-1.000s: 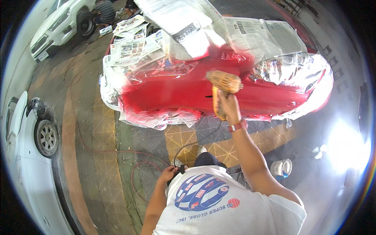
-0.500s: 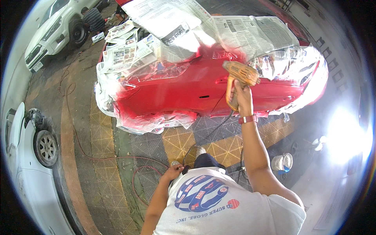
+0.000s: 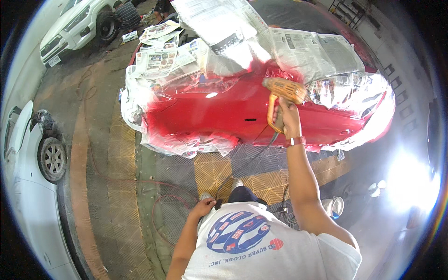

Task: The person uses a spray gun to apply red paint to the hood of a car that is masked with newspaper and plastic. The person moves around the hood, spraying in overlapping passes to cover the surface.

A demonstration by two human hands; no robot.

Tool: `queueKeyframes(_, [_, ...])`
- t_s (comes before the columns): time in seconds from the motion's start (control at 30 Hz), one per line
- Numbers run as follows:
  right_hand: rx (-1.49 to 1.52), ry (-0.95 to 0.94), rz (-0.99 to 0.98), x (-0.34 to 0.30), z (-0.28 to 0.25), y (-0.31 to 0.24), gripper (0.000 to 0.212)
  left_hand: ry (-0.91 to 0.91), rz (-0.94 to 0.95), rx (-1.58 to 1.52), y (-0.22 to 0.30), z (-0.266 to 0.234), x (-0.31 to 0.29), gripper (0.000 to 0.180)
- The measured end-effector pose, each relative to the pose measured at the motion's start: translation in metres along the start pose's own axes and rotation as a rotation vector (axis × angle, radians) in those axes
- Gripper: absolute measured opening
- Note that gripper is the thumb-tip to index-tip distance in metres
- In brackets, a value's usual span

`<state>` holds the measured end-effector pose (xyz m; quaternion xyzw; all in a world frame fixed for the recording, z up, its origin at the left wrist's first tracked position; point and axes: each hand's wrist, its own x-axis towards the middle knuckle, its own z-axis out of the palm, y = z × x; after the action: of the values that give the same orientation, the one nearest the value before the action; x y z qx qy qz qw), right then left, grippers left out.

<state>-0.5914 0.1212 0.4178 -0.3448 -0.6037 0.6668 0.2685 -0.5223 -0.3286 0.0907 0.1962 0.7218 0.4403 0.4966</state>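
A yellow-orange heat gun (image 3: pixel 288 89) is gripped in my right hand (image 3: pixel 290 116), fingers wrapped round its handle. My right arm stretches forward, holding the tool in front of the side of a red car (image 3: pixel 210 112). The nozzle points left across the panel; whether it touches the paint I cannot tell. From the handle a dark cable hangs downward. Newspaper (image 3: pixel 317 53) and clear plastic film mask the car's upper parts and both ends. Low by the hem of my white shirt, my left hand (image 3: pixel 204 207) is closed at a small dark thing that I cannot make out.
A reddish hose (image 3: pixel 154 181) winds over the black and yellow floor tiles (image 3: pixel 212 170). At my right stands a white bucket (image 3: pixel 335 206) beside a bright light. Pale vehicles stand at left; a crouching person (image 3: pixel 127 16) is near the far one's wheel (image 3: pixel 107 26).
My view has shifted, so the car appears farther right. Against the panel, the heat gun has moved slightly left. My left hand stays near the shirt hem.
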Motion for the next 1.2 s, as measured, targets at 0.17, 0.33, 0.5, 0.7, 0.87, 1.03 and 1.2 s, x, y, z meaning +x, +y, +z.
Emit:
queueKeyframes(0.17, [-0.024, 0.266, -0.148, -0.024, -0.049, 0.012, 0.028, -0.055, -0.06, 0.044, 0.01, 0.002, 0.012, 0.041])
queueKeyframes(0.33, [-0.148, 0.247, -0.133, -0.028, -0.051, 0.039, 0.028, -0.094, -0.062, 0.059, -0.031, 0.005, 0.032, 0.036])
queueKeyframes(0.5, [-0.381, 0.01, -0.211, -0.02, 0.016, 0.089, 0.037, 0.033, -0.131, -0.144, -0.039, -0.002, 0.013, 0.031])
queueKeyframes(0.7, [-0.396, -0.315, -0.057, -0.046, 0.155, 0.103, 0.034, 0.217, -0.377, -0.54, -0.06, -0.006, -0.035, 0.028])
queueKeyframes(0.87, [-0.355, -0.404, -0.186, -0.068, 0.244, 0.118, 0.029, 0.274, -0.384, -0.664, -0.085, 0.008, -0.065, 0.028])
queueKeyframes(1.03, [-0.205, -0.702, 0.034, -0.065, 0.254, 0.153, 0.032, 0.31, -0.412, -0.802, -0.079, 0.017, -0.07, 0.029])
queueKeyframes(1.2, [-0.386, -0.496, -0.189, -0.085, 0.177, 0.177, 0.029, 0.283, -0.417, -0.677, -0.087, 0.009, -0.049, 0.03])
